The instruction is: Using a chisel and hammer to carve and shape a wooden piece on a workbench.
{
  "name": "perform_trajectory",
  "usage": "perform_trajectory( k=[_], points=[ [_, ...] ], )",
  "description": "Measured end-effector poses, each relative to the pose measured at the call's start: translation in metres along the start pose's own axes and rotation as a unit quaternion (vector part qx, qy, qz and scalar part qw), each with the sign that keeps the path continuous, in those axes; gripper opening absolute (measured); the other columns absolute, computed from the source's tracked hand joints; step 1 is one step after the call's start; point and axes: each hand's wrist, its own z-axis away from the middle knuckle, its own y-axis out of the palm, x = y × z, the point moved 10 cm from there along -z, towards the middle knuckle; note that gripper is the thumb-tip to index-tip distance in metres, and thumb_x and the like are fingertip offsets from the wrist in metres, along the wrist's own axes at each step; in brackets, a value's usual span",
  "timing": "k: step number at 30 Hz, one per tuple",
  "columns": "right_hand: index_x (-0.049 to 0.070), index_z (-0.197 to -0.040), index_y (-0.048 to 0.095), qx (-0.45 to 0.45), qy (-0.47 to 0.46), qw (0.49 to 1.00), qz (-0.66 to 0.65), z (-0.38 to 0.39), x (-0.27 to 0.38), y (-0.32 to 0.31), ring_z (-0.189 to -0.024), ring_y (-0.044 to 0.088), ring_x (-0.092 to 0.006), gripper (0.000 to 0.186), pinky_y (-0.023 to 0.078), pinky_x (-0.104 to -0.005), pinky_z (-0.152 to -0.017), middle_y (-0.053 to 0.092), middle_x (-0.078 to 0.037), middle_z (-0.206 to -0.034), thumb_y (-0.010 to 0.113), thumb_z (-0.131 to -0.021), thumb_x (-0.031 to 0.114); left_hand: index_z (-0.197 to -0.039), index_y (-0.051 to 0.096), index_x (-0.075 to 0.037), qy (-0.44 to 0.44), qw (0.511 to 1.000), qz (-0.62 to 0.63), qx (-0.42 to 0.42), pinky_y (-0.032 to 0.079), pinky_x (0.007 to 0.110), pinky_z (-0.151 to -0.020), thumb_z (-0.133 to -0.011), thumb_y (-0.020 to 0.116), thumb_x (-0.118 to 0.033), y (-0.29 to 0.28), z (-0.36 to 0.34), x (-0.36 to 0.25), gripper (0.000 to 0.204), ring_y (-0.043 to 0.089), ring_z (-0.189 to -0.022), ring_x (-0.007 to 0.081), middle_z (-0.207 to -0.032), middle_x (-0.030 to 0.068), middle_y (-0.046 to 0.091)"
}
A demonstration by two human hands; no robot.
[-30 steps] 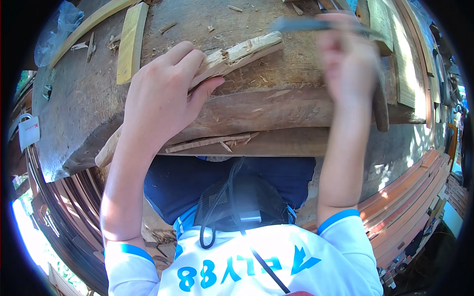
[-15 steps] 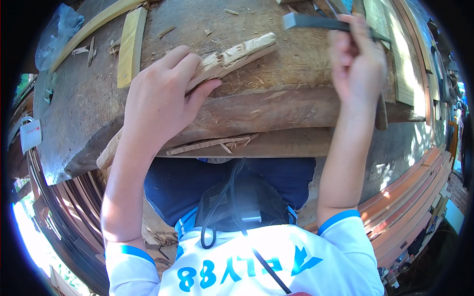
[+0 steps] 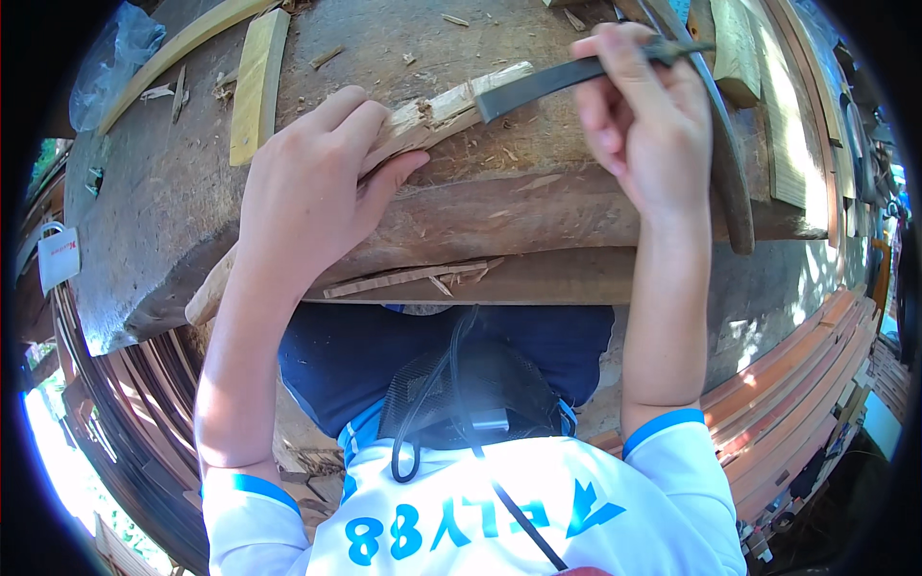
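Note:
My left hand [image 3: 312, 178] is closed around a rough, split wooden stick [image 3: 451, 110] on the workbench. The stick's far end shows chipped, splintered faces; its rounded near end pokes out beyond my left forearm. In my right hand [image 3: 648, 120], fingers wrapped round it, is a dark flat chisel [image 3: 543, 86]. Its blade points left, and the square tip overlaps the stick just short of the far end. From this angle I cannot tell how firmly the tip presses on the wood.
The thick wooden bench [image 3: 519, 206] carries chips and shavings. A pale wood block [image 3: 257, 91] and a plastic bag [image 3: 115, 67] lie at left. A long curved dark tool [image 3: 735, 182] hangs over the bench edge at right. Stacked planks [image 3: 788, 374] stand low on the right.
My right hand has brought the chisel left and down, from above the bench onto the stick's far part. My left hand and the stick have hardly moved.

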Motion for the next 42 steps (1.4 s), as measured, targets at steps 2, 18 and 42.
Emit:
perform_trajectory(
  k=[2,18,42],
  points=[
    [0.001,-0.109,0.070,-0.068,-0.057,0.992,-0.095,-0.005,0.016,-0.034,-0.044,0.041,-0.0037,0.027,0.028,-0.0207,-0.037,0.057,-0.001,-0.063,0.056,-0.109,0.025,-0.093,0.064,-0.002,-0.006,1.000,-0.006,0.006,0.052,0.042,-0.066,-0.087,0.081,-0.028,0.001,-0.001,0.000,0.032,0.064,-0.078,0.0360,-0.090,0.0116,0.061],
    [0.002,-0.110,0.069,-0.034,-0.003,0.999,-0.003,0.005,0.002,-0.001,-0.042,0.042,-0.0046,0.035,0.025,-0.0213,-0.034,0.054,-0.001,-0.058,0.053,-0.110,0.034,-0.095,0.065,-0.002,-0.016,1.000,-0.009,0.008,0.052,0.042,-0.066,-0.086,0.081,-0.027,0.000,0.000,0.004,0.031,0.065,-0.078,0.0362,-0.091,0.0110,0.062],
    [0.000,-0.098,0.052,-0.131,0.037,0.989,0.062,-0.015,-0.007,-0.026,-0.045,0.054,-0.0117,0.032,0.040,-0.0251,-0.038,0.067,-0.012,-0.069,0.055,-0.109,0.030,-0.088,0.061,-0.003,-0.011,1.000,-0.014,-0.009,0.057,0.042,-0.072,-0.090,0.074,-0.032,-0.001,0.003,0.004,0.032,0.068,-0.083,0.0322,-0.091,0.0093,0.062]
  ],
)
